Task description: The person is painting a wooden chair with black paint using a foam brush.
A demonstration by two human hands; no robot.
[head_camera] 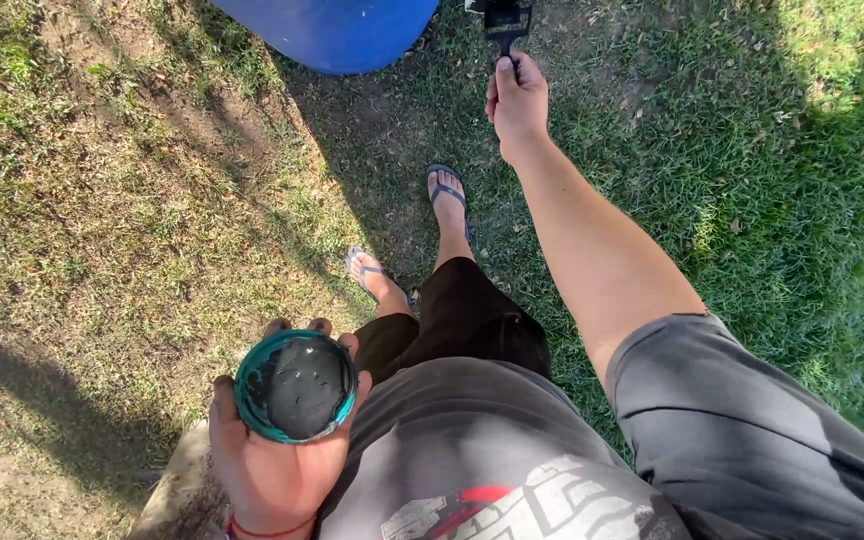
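1. The left hand (270,462) sits low in the view, close to the body, palm up, with a thin red cord around its wrist.
2. Its fingers (224,400) are curled around a small round tin with a teal-smeared rim (295,387), gripping it from below; the fingertips show past the far edge of the rim.
3. The tin is upright and open at the top, and it holds a dark, glossy grey-black liquid with small glints on its surface.
4. The right hand (517,100) is stretched out well ahead of the body at the end of a straight bare arm.
5. Its fingers are closed around the slim dark handle of a black tool (505,22), whose head reaches the top edge of the view; what kind of tool it is cannot be told.
6. Just beside that tool, at the top edge, stands a large blue rounded plastic barrel (337,30), only its lower part in view.
7. Below the hands are two feet in blue-grey flip-flops (447,190) on short green grass (752,180); the left side of the ground is drier, with bare brown patches.
8. The person wears a grey printed shirt and dark shorts.
9. A pale flat slab (174,490) lies on the ground under the left hand.
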